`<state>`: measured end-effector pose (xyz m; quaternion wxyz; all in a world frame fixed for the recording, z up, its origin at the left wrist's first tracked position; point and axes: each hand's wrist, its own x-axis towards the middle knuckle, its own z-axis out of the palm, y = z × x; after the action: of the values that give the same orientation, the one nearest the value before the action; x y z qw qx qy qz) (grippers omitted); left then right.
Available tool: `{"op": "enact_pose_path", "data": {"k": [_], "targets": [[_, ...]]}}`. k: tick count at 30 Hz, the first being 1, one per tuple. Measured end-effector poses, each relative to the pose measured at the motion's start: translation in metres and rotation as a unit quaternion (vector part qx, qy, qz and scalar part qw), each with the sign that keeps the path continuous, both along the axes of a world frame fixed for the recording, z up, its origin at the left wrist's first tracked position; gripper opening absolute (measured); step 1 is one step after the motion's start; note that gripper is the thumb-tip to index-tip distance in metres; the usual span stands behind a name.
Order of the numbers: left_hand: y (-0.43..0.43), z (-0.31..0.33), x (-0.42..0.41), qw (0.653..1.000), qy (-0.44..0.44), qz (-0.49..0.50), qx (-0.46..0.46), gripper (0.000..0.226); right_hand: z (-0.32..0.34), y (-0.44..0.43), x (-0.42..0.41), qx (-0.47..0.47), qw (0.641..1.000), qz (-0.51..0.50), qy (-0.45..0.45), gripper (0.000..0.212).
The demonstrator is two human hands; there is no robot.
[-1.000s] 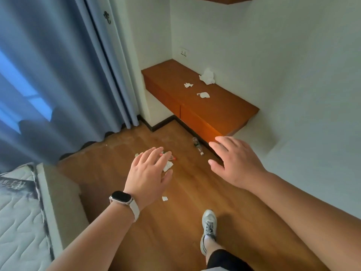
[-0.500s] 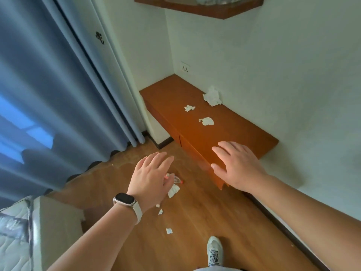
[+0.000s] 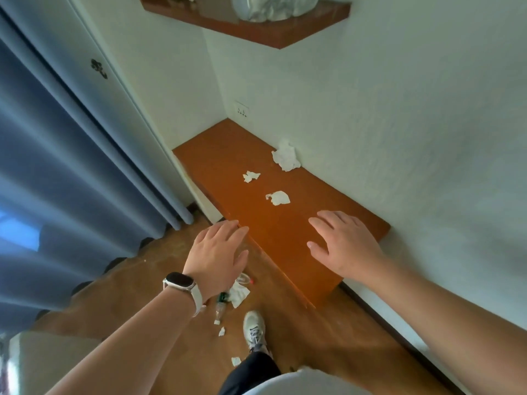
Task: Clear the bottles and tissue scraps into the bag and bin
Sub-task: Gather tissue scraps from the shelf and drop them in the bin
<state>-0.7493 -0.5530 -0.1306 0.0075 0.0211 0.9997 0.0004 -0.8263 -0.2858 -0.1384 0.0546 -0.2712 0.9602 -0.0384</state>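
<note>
Three white tissue scraps lie on the low orange-brown shelf (image 3: 285, 232): a big crumpled one (image 3: 286, 158) by the wall, a small one (image 3: 251, 176) and a flat one (image 3: 278, 197). My right hand (image 3: 343, 243) hovers open over the shelf's near part. My left hand (image 3: 218, 253), a watch on its wrist, is open above the shelf's front edge. On the floor below it lie a clear bottle (image 3: 221, 305), a tissue (image 3: 239, 294), part of a red-capped bottle (image 3: 245, 279) and smaller scraps (image 3: 222, 331).
Blue curtains (image 3: 57, 172) hang at the left. A wooden wall shelf (image 3: 256, 27) above carries a clear bag-like bundle. My shoe (image 3: 253, 327) stands on the wood floor beside the scraps. A mattress corner (image 3: 42, 360) is at the lower left.
The view has moved closer to the shelf and tilted up. Both open hands now reach over the shelf, and the floor litter has slid down under my left hand.
</note>
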Motion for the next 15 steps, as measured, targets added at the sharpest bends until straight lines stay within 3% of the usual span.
{"op": "enact_pose_path", "data": {"k": [15], "targets": [[-0.035, -0.083, -0.183, 0.991, -0.086, -0.057, 0.088, 0.05, -0.028, -0.053, -0.117, 0.052, 0.992, -0.106, -0.051, 0.058]]}}
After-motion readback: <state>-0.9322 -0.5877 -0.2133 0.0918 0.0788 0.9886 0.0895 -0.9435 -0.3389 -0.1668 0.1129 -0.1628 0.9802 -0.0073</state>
